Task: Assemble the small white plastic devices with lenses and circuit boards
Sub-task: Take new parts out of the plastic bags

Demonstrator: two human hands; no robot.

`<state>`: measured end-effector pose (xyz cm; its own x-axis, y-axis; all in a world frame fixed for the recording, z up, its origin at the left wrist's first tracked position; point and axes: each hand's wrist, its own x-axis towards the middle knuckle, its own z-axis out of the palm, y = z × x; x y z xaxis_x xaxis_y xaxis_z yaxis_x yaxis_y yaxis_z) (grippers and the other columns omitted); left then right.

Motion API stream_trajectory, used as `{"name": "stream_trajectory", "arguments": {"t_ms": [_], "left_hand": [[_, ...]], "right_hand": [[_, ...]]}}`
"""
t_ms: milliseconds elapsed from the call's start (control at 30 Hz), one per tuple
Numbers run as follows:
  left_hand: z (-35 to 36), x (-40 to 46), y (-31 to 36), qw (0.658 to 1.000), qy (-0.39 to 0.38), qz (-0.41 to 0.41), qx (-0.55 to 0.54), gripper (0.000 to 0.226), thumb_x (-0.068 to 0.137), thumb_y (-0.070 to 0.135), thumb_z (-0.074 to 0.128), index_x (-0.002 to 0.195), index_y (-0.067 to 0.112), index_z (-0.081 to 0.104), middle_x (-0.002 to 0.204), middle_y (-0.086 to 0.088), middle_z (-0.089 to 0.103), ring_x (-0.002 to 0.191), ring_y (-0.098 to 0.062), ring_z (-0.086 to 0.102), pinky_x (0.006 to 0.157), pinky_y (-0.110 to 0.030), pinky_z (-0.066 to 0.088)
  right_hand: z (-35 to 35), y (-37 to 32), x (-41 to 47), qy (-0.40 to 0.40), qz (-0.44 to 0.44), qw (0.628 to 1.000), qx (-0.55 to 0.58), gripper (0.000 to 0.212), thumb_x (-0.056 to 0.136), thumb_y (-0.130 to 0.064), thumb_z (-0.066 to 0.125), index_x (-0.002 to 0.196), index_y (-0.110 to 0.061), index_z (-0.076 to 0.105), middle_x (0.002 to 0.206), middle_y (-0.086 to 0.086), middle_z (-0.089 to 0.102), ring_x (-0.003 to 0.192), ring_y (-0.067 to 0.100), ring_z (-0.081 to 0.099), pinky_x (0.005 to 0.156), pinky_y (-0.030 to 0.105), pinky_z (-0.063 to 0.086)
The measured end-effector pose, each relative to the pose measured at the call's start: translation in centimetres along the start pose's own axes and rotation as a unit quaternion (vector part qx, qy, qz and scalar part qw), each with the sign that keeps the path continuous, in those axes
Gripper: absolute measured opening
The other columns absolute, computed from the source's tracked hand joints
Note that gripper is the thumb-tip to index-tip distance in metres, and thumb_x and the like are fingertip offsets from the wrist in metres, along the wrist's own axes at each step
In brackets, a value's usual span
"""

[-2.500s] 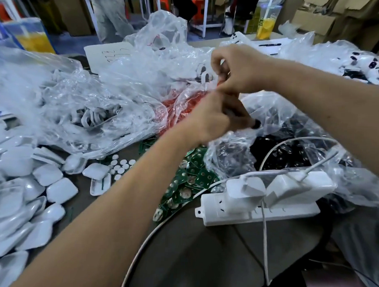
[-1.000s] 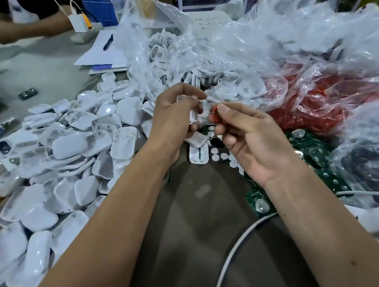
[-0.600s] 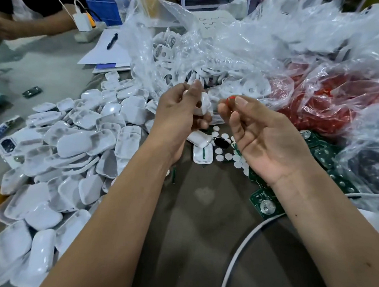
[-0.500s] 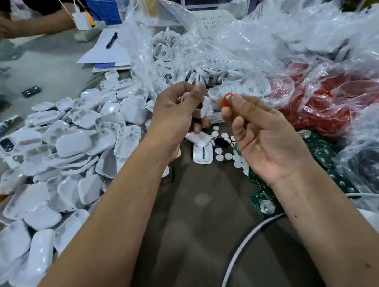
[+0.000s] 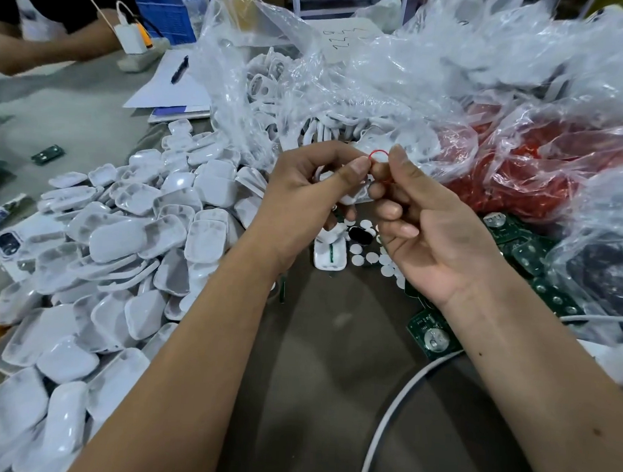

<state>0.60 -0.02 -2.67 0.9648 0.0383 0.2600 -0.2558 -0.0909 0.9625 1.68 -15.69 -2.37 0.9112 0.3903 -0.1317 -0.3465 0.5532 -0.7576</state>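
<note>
My left hand (image 5: 304,196) grips a small white plastic shell (image 5: 354,195), mostly hidden behind its fingers. My right hand (image 5: 421,226) pinches a thin red ring (image 5: 379,154) between thumb and forefinger, right against my left thumb tip above the shell. Below the hands lie another white shell (image 5: 330,256), a black oval lens (image 5: 359,234) and several small white discs (image 5: 370,256). Green circuit boards (image 5: 432,335) lie to the right on the table.
A large heap of white shell halves (image 5: 116,256) fills the left. Clear bags hold white parts (image 5: 301,103), red rings (image 5: 527,174) and black parts (image 5: 601,270). A white cable (image 5: 391,410) curves at the front right. A phone (image 5: 8,244), papers with a pen (image 5: 174,83) and another person's arm (image 5: 43,49) are far left.
My view swung from the power strip to the shell heap. My hands drew together, and the red ring now meets my left thumb above the white shell.
</note>
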Motion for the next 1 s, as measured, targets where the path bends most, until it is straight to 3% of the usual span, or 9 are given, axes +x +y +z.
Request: {"name": "stream_trajectory", "arguments": {"t_ms": [467, 633, 733, 900, 1000], "left_hand": [[-0.01, 0.00, 0.02, 0.999, -0.019, -0.021, -0.036, 0.014, 0.099, 0.017, 0.064, 0.093, 0.006, 0.072, 0.076, -0.014, 0.057, 0.059, -0.019, 0.056, 0.049, -0.025, 0.037], [-0.07, -0.02, 0.04, 0.999, -0.005, -0.027, -0.047, 0.017, 0.096, 0.019, 0.065, 0.092, 0.004, 0.071, 0.076, -0.015, 0.056, 0.061, -0.019, 0.055, 0.049, -0.025, 0.037], [-0.07, -0.01, 0.06, 0.999, 0.002, -0.019, -0.040, 0.015, 0.095, 0.019, 0.066, 0.084, 0.013, 0.073, 0.073, -0.008, 0.059, 0.060, -0.019, 0.056, 0.049, -0.025, 0.038], [0.13, 0.09, -0.09, 0.999, 0.022, 0.038, 0.006, 0.019, 0.098, 0.013, 0.066, 0.080, 0.018, 0.072, 0.065, 0.001, 0.061, 0.059, -0.021, 0.057, 0.049, -0.024, 0.040], [0.18, 0.14, -0.06, 0.997, 0.036, 0.061, 0.012, 0.020, 0.098, 0.012, 0.067, 0.080, 0.020, 0.072, 0.065, 0.006, 0.062, 0.060, -0.017, 0.058, 0.051, -0.016, 0.043]], "right_hand": [[-0.04, -0.28, -0.16, 0.017, -0.039, 0.998, -0.040, 0.020, 0.083, -0.032, 0.073, 0.077, -0.015, 0.064, 0.067, 0.003, 0.063, 0.044, 0.005, 0.047, 0.034, 0.012, 0.033], [0.06, -0.27, -0.20, 0.019, -0.043, 0.998, -0.046, 0.027, 0.103, -0.027, 0.059, 0.083, -0.010, 0.066, 0.069, 0.005, 0.064, 0.047, 0.007, 0.050, 0.036, 0.014, 0.035], [0.22, -0.17, -0.21, 0.033, -0.072, 0.994, -0.079, 0.029, 0.106, -0.024, 0.056, 0.082, -0.011, 0.067, 0.072, 0.006, 0.067, 0.051, 0.011, 0.053, 0.038, 0.017, 0.036], [0.14, 0.43, -0.21, 0.080, -0.255, 0.929, -0.258, 0.020, 0.101, -0.011, 0.066, 0.083, -0.014, 0.073, 0.079, 0.009, 0.073, 0.060, 0.021, 0.063, 0.043, 0.027, 0.047], [0.09, 0.54, -0.25, 0.088, -0.311, 0.888, -0.327, 0.016, 0.098, -0.010, 0.068, 0.087, -0.020, 0.075, 0.078, 0.004, 0.075, 0.061, 0.022, 0.067, 0.046, 0.028, 0.052]]}}
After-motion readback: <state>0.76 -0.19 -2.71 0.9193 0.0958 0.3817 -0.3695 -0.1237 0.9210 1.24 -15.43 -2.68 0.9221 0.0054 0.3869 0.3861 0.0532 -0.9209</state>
